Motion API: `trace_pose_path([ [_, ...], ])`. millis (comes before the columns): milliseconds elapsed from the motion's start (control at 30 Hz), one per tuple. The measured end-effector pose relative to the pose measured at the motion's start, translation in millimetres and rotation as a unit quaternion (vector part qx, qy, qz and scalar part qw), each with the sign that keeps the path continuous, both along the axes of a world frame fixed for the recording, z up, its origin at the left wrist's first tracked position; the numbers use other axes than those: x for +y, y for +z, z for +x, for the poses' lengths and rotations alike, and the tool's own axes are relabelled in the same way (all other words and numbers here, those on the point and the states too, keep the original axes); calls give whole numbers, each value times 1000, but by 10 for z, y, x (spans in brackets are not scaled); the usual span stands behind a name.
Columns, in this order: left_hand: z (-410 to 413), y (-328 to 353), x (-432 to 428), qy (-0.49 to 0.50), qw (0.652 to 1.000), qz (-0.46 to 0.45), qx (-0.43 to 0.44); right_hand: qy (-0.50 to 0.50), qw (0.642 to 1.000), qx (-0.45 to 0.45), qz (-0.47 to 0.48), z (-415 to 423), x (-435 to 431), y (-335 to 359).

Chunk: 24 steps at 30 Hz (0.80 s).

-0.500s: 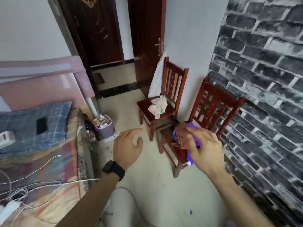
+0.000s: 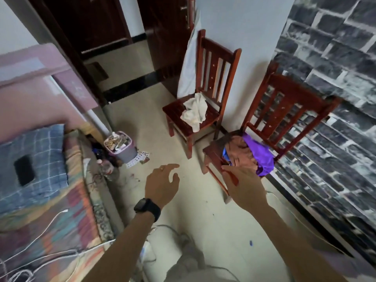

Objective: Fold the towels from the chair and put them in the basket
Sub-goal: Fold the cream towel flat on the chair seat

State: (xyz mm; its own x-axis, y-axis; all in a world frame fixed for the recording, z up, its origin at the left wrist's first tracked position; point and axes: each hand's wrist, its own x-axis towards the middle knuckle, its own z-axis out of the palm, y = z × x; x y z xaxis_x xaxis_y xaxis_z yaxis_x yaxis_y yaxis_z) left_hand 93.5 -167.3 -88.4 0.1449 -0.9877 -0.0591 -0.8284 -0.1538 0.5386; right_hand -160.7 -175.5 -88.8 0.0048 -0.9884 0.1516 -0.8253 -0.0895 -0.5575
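Note:
Two red wooden chairs stand by the wall. The far chair (image 2: pixel 215 64) carries a crumpled white towel (image 2: pixel 194 111) on its seat. On the near chair (image 2: pixel 284 110) lies a heap of a brownish-pink towel (image 2: pixel 241 154) and a purple cloth (image 2: pixel 262 155), with a bit of blue showing at the heap's left edge. My right hand (image 2: pixel 245 184) hovers open just in front of that heap, fingers stretched toward it, holding nothing. My left hand (image 2: pixel 162 184), with a black watch on the wrist, hangs open over the floor left of the near chair.
A bed (image 2: pixel 46 200) with a plaid pillow, a black phone and white cables fills the left side. A lilac bin (image 2: pixel 121 147) full of rubbish stands beside it, with playing cards (image 2: pixel 138 158) on the floor. A dark brick-pattern wall (image 2: pixel 335 119) runs along the right; dark doors are behind.
My right hand has drawn back from the towel heap on the near chair and now hovers just short of it. The view has shifted slightly; the left hand stays open.

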Motion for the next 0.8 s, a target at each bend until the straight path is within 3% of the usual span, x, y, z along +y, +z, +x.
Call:
trace_pose_path([
  [133, 357, -73, -553, -27, 999, 12, -13, -18, 1000, 0, -18, 397, -499, -50],
  [267, 622, -232, -1154, -36, 999, 41, -6, -9, 995, -35, 96, 678, -1070, -171],
  [333, 674, -272, -1374, -28, 999, 45, 2, -15, 994, -36, 99, 759, -1273, -206],
  [567, 955, -580, -2536, -63, 993, 96, 11, -12, 981, 35, 190, 1061, -2415, -652],
  [800, 1303, -792, -3980, -84, 982, 170, 1, -22, 963, -56, 264, 1365, -3727, -848],
])
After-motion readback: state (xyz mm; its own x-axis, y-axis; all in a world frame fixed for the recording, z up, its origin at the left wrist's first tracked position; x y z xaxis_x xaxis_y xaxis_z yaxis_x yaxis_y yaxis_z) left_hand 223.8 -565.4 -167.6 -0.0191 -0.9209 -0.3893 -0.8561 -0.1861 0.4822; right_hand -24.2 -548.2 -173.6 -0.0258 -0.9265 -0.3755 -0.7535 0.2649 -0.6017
